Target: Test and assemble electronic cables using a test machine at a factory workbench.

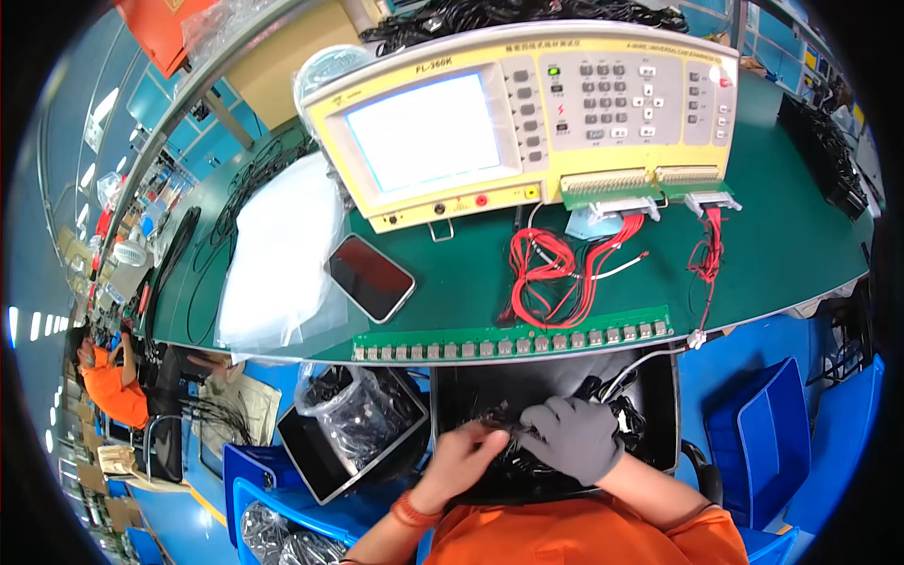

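Below the front edge of the table, over the black bin, the two hands meet at a dark cable. Left hand: bare, thumb and fingers drawn together on the cable. Right hand: gray-gloved, fingers curled toward the same spot (its exact grip is blurred and cannot be told). For sound handling, steady the cable with one hand and guide it with the other; apply any pull along its length and avoid sharp bends. Allow some slack, since the loose cables in the bin are likely to snag. Work clear of the pale lead that runs from the table edge toward those cables. Position: the cable lies between the fingertips, to the right of the bare hand, to the left of the gloved one, and nearer the body than the connector board along the table edge.
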Available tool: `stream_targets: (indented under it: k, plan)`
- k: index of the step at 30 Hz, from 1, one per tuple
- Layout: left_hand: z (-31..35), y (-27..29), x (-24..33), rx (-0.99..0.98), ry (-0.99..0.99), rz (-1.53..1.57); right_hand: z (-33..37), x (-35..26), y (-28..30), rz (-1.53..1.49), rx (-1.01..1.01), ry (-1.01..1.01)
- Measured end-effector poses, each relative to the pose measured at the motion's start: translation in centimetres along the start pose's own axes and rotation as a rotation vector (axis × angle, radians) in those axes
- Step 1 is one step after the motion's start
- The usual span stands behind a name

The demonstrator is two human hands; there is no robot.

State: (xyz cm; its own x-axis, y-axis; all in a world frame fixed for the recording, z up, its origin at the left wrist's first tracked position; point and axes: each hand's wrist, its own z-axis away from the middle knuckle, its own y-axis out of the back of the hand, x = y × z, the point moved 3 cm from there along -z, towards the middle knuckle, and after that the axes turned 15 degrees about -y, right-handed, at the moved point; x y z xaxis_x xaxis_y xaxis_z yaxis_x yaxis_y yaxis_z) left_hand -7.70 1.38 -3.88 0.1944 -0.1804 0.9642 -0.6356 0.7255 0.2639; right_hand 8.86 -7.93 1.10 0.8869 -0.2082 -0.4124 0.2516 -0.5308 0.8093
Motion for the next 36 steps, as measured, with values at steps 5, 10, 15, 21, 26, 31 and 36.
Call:
stream_targets:
  k: [5,10,15,21,26,31,36]
  plan:
    - [-3.3,-3.6,4.5,-0.016,-0.081,0.262,-0.2,2.5,1.0,-0.663,-0.187,-0.465]
    - [-3.9,-3.4,5.8,-0.023,-0.254,0.003,-1.4,2.4,3.0,-0.804,-0.251,-0.475]
    - [-4.3,-3.2,5.1,0.021,0.003,0.589,0.1,3.1,2.3,-0.939,-0.173,-0.521]
    - [-4.2,-3.3,5.2,-0.019,-0.054,0.561,0.3,3.4,2.4,-0.983,-0.329,-0.488]
    - [-4.6,-2.7,6.3,-0.173,-0.302,0.058,0.2,4.0,2.9,-0.886,-0.284,-0.331]
    - [-4.7,-3.0,7.1,-0.194,-0.298,-0.096,0.6,3.9,2.5,-0.9,-0.304,-0.381]
    - [-4.9,-3.8,6.9,-0.344,-0.358,-0.246,-1.3,3.1,4.6,-0.588,-0.074,-0.373]
